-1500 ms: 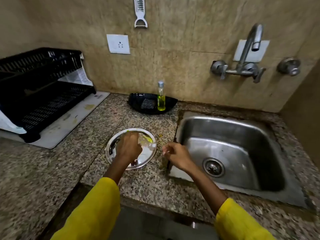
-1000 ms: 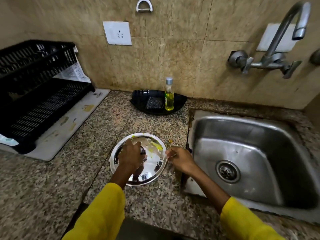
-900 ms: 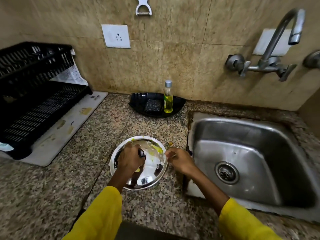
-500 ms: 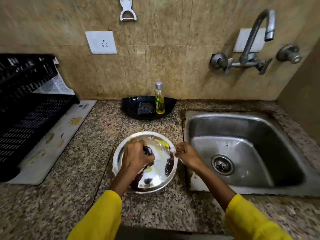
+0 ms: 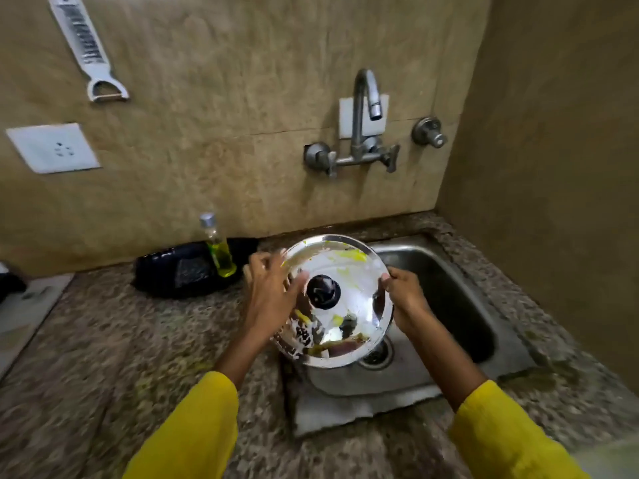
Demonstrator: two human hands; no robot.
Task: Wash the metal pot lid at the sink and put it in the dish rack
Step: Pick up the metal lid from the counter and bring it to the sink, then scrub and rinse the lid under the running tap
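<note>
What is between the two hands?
The lid, held over the sink: left hand and right hand grip opposite edges, head view.

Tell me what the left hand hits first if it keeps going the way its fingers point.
Probably the soap bottle, up and left of the left hand; depth is unclear, so it may reach the wall instead.

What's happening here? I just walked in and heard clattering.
A person in yellow sleeves holds a dirty metal lid over the sink. The right hand grips its right rim; the left hand is at its left edge, near the black knob. Yellow food smears show on the lid. No water runs from the tap, so washing has not begun.
</note>
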